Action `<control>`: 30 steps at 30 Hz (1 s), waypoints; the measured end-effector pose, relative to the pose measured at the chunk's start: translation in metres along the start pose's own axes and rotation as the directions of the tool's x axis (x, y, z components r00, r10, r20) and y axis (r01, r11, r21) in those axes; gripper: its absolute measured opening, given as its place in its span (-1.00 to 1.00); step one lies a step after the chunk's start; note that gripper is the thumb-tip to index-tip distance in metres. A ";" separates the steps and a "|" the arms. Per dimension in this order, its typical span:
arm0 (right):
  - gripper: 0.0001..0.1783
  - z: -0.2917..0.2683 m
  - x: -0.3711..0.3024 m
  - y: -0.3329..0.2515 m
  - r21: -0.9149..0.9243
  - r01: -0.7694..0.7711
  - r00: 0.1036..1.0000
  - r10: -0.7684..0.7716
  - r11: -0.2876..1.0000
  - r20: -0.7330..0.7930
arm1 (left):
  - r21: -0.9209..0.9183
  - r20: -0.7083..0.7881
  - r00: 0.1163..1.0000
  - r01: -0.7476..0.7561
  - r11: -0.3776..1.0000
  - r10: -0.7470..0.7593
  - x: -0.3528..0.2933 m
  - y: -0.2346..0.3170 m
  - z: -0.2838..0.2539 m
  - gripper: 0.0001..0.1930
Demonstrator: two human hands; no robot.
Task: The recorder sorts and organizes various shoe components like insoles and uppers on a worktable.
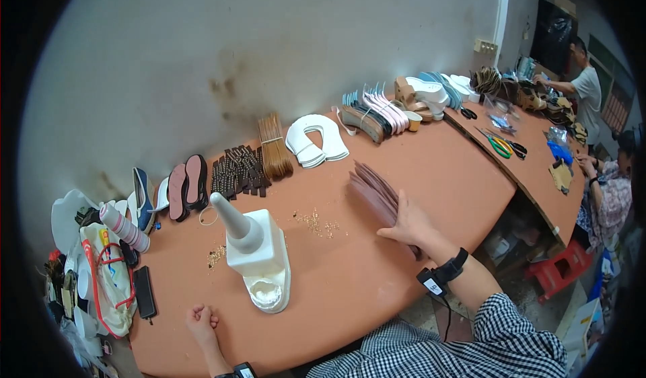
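Because the thin layers of the mauve-brown stack point(374, 193) at the right of the table point(323, 263) look light, bendy and slide-prone, a mid-length grip suits, though I cannot tell whether the thumb-spread right hand point(412, 223) clamps it, the left hand point(202, 321) curling loosely.
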State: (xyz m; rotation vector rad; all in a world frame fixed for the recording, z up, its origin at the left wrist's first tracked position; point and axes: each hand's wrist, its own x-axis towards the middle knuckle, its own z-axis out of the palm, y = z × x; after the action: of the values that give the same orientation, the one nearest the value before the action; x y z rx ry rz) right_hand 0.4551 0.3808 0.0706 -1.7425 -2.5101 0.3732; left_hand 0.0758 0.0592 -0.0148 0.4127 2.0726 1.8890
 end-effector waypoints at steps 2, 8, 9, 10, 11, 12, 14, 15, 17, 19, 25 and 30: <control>0.22 -0.002 0.002 0.007 0.069 -0.001 1.000 0.000 0.998 0.012 | -0.003 -0.005 1.000 0.004 1.000 -0.004 0.000 0.000 0.000 -0.91; 0.26 0.003 0.000 0.014 -0.010 0.155 0.985 -0.155 0.988 -0.081 | 0.047 -0.046 0.999 0.013 0.999 -0.010 -0.006 0.004 0.000 -0.90; 0.25 0.005 -0.001 0.013 -0.034 0.183 0.973 -0.186 0.983 -0.136 | 0.064 -0.055 0.998 0.004 0.998 0.000 -0.005 0.006 0.001 -0.90; 0.25 0.004 -0.001 0.013 -0.060 0.208 0.958 -0.216 0.976 -0.190 | 0.067 -0.053 0.999 0.001 0.998 0.003 -0.004 0.005 0.001 -0.90; 0.25 0.001 0.000 0.012 -0.057 0.205 0.958 -0.212 0.977 -0.191 | 0.071 -0.055 0.998 -0.001 0.997 0.005 -0.003 0.004 0.000 -0.90; 0.25 -0.001 0.000 0.011 -0.057 0.188 0.972 -0.194 0.980 -0.130 | 0.079 -0.056 0.998 0.002 0.997 0.002 -0.004 0.003 -0.001 -0.90; 0.24 0.001 0.003 0.012 -0.055 0.168 0.983 -0.171 0.984 -0.065 | 0.090 -0.068 0.998 -0.005 0.996 0.011 -0.006 0.002 -0.002 -0.92; 0.24 0.003 0.005 0.014 -0.052 0.208 0.974 -0.212 0.977 -0.078 | 0.091 -0.084 0.996 -0.014 0.996 0.022 -0.006 0.002 -0.002 -0.94; 0.24 0.004 0.008 0.013 -0.048 0.248 0.964 -0.251 0.968 -0.090 | 0.059 -0.059 0.998 -0.033 0.998 0.036 -0.005 -0.001 -0.005 -0.94; 0.23 -0.003 0.006 0.010 -0.079 0.221 0.975 -0.223 0.972 -0.017 | 0.019 -0.027 0.998 -0.050 0.999 0.050 -0.003 -0.004 -0.004 -0.94; 0.14 -0.013 0.004 -0.003 0.021 0.048 0.997 -0.049 0.999 0.067 | 0.050 -0.070 0.996 -0.047 0.998 0.051 -0.008 0.003 0.001 -0.93; 0.11 -0.011 0.013 0.014 0.221 0.054 0.998 -0.055 0.974 -0.002 | 0.018 -0.010 0.995 -0.098 0.995 0.099 -0.003 -0.003 -0.006 -0.89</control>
State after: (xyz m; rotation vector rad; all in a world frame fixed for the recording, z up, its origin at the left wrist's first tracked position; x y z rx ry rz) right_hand 0.4656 0.3994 0.0772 -1.5877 -2.4062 0.6261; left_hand 0.0764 0.0525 -0.0170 0.5191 2.1137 1.9331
